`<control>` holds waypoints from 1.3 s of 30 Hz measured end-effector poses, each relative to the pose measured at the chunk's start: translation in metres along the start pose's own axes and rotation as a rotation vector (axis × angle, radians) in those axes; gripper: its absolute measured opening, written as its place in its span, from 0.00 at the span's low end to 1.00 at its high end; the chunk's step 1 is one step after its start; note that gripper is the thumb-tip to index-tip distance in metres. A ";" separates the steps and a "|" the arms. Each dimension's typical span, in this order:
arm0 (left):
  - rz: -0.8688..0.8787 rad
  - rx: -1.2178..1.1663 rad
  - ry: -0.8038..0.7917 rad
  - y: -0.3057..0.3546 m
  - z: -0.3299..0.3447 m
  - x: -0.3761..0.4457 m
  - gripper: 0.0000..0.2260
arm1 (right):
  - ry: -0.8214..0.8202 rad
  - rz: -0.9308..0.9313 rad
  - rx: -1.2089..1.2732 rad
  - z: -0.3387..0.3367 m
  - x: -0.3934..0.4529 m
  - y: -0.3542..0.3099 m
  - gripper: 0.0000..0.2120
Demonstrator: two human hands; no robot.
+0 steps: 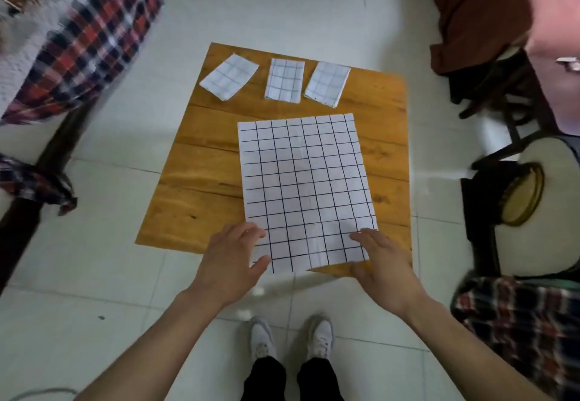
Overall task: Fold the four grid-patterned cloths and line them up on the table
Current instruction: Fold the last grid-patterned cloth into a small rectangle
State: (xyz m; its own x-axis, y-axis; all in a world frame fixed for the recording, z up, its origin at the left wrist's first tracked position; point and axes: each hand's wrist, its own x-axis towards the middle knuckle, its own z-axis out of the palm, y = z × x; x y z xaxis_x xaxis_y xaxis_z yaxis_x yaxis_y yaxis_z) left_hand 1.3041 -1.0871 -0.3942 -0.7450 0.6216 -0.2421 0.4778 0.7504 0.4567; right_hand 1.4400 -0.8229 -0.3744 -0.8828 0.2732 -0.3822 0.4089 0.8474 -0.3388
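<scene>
Between my hands, the unfolded cloth [303, 190] is lying flat on the wooden table [201, 199], its near edge overhanging the table edge towards me. My left hand [233, 262] is resting on the near left corner of the cloth, fingers relaxed and spread, gripping nothing. My right hand [381, 267] is lying at the near right corner, fingers straight, touching the cloth edge and likewise gripping nothing. Well beyond my fingertips, three folded cloths are sitting in a row at the far side of the table: the left folded cloth [229, 76] is tilted, the middle folded cloth [285, 80] is lying straight, and the right folded cloth [327, 83] is lying just beside it. Below my wrists, my white shoes [263, 338] are standing on the tiled floor [125, 275].
</scene>
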 end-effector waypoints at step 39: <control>0.078 -0.066 0.338 -0.040 0.092 0.033 0.02 | 0.231 -0.123 0.030 0.103 0.062 0.077 0.14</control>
State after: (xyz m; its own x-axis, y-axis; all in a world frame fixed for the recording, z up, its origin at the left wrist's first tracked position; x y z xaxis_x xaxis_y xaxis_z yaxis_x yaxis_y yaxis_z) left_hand 1.3032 -1.0758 -0.4992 -0.8245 0.5590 0.0881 0.5169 0.6803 0.5196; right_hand 1.4402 -0.7879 -0.5129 -0.9541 0.2687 -0.1318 0.2992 0.8675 -0.3973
